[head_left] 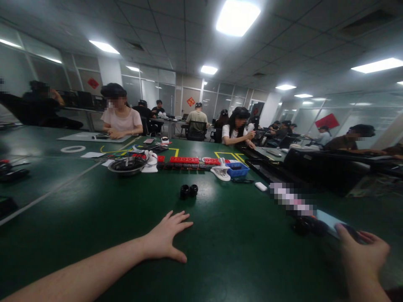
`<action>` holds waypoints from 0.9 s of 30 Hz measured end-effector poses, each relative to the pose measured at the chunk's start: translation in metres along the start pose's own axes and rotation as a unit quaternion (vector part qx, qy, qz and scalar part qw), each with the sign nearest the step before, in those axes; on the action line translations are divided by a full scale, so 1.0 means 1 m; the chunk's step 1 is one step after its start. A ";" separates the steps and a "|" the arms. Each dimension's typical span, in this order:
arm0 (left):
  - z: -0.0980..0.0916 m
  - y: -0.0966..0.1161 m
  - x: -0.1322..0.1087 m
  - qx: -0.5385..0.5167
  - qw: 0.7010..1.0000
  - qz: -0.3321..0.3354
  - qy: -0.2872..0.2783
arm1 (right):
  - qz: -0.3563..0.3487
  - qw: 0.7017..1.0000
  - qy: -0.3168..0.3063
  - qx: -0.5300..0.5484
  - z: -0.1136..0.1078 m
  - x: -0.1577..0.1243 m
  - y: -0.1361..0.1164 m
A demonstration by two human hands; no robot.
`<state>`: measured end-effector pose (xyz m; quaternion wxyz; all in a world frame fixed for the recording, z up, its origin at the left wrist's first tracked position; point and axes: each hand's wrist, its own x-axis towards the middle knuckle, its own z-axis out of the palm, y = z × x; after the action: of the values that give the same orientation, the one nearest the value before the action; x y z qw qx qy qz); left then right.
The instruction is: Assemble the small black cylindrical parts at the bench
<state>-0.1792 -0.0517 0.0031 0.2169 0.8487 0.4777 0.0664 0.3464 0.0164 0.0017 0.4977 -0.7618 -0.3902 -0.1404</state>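
My left hand (166, 235) lies on the green table (220, 260) with its fingers spread, holding nothing. Just beyond its fingertips, apart from them, stands a pair of small black cylindrical parts (189, 191). At the right, my right hand (362, 249) is closed, thumb on top, around a dark object (353, 233) whose kind I cannot make out. Beside that hand lies a light blue flat piece (330, 221). More black rounded parts (310, 226) sit left of the hand, blurred and dim.
Across the table's middle run a red strip of sockets (184, 160), a blue bin (237, 169), white clamps (221, 170), and a round dish (127, 163) with cables. A white case (261, 186) lies at the right. Two people (121, 111) (238, 128) work at the far side.
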 end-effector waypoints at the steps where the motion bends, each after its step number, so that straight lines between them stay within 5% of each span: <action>1: 0.000 0.000 0.000 -0.001 1.000 0.000 0.000 | 0.057 0.998 -0.001 0.016 0.003 -0.001 -0.010; 3: -0.001 -0.001 0.001 -0.002 1.000 0.001 0.000 | 0.114 0.992 -0.042 0.026 0.009 -0.002 -0.025; 8: 0.000 -0.003 0.002 0.004 1.000 0.004 0.002 | -0.022 0.978 -0.189 -0.081 0.017 0.001 -0.030; 14: 0.002 -0.006 0.003 0.010 1.000 0.009 0.004 | -0.050 0.976 -0.141 -0.159 0.017 0.000 -0.022; 20: 0.000 -0.003 0.002 0.004 1.000 0.008 0.001 | 0.001 0.950 -0.243 -0.198 0.025 0.009 -0.013; 27: 0.000 -0.004 0.002 -0.010 1.000 0.008 0.003 | -0.037 0.964 -0.215 -0.151 0.026 0.016 -0.004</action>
<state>-0.1815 -0.0487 0.0010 0.2234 0.8500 0.4711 0.0754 0.3492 0.0471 0.0013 0.2758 -0.8254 -0.4901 -0.0494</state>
